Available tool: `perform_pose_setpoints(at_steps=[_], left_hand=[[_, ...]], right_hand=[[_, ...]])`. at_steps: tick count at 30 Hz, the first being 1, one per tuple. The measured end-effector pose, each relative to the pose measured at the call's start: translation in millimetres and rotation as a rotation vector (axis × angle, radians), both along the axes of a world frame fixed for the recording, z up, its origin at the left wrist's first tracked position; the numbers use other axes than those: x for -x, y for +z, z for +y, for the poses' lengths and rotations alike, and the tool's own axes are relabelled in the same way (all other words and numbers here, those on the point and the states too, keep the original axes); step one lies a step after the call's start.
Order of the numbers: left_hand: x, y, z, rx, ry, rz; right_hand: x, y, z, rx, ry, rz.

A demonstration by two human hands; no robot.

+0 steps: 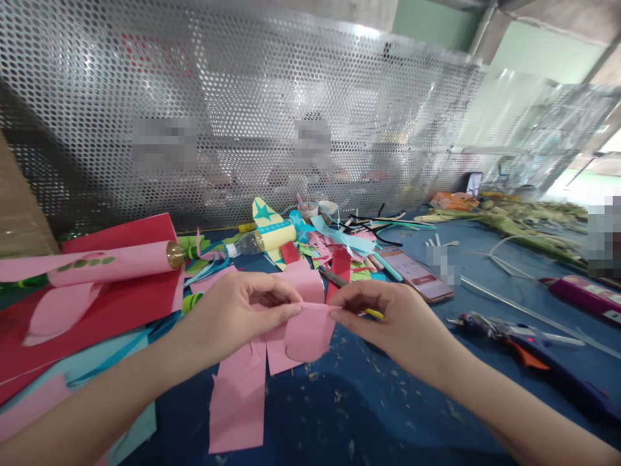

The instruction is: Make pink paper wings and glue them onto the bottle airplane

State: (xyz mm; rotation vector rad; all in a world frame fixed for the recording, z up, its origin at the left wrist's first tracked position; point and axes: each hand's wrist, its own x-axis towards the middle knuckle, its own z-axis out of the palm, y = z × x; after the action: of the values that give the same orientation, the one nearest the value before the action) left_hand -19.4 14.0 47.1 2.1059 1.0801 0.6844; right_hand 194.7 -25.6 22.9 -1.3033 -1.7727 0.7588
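Observation:
Between both hands is a small piece of pink paper [310, 331] with a folded upper edge and a rounded lower corner. My left hand [242, 310] pinches its left end between thumb and fingertips. At the other end, the thumb and fingers of my right hand [378, 314] are closed on the same edge. Below and behind lie pink paper strips [237, 401] on the blue table [359, 414]. Partly hidden behind my right hand are scissors [332, 277], with a bit of yellow showing under the fingers.
A pink-wrapped bottle [116, 264] rests on red paper [145, 304] at left. A yellow-wrapped bottle [272, 238] lies behind paper scraps. Right are a phone [412, 272], a glue gun [533, 349] and a purple box [582, 298]. A perforated metal screen [272, 116] stands behind.

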Motion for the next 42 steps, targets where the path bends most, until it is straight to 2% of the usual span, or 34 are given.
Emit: perform_pose_setpoints(at_steps=[2, 4, 8, 11, 14, 17, 23, 28, 33, 37, 42], left_hand=[[-0.2, -2.4, 0.4, 0.084, -0.054, 0.038], [-0.8, -5.8, 1.8, 0.059, -0.081, 0.118], [-1.8, -13.3, 7.2, -0.184, -0.06, 0.273], [-0.8, -19.1, 13.2, -0.41, -0.008, 0.327], [2.6, -26.0, 20.8, -0.54, 0.071, 0.346], [5.9, -30.7, 27.8, -0.514, 0.09, 0.383], [6.4, -30.3, 31.9, -0.418, 0.088, 0.437], [6.0, -36.5, 32.2, -0.486, 0.088, 0.392], [3.6, -40.5, 34.0, -0.52, 0.143, 0.38], [4.5, -36.1, 42.4, -0.511, 0.1, 0.484], [6.1, -19.5, 57.9, -0.447, 0.023, 0.622]], right_hand=[[-2.3, -0.9, 2.7, 0.102, 0.075, 0.02], [-2.6, -6.1, 7.6, 0.139, 0.092, 0.018], [1.4, -23.2, 20.7, 0.13, 0.082, 0.049], [4.7, -33.8, 27.9, 0.053, 0.056, 0.032], [7.9, -38.7, 29.1, -0.037, 0.008, -0.067], [11.5, -39.7, 27.8, -0.124, -0.045, -0.133], [13.0, -43.0, 35.0, -0.261, -0.116, -0.161], [11.3, -45.2, 40.9, -0.303, -0.12, -0.178], [11.8, -43.1, 44.2, -0.343, -0.1, -0.179], [10.9, -42.9, 50.2, -0.363, -0.091, -0.171], [8.8, -42.2, 59.6, -0.373, -0.08, -0.17]])
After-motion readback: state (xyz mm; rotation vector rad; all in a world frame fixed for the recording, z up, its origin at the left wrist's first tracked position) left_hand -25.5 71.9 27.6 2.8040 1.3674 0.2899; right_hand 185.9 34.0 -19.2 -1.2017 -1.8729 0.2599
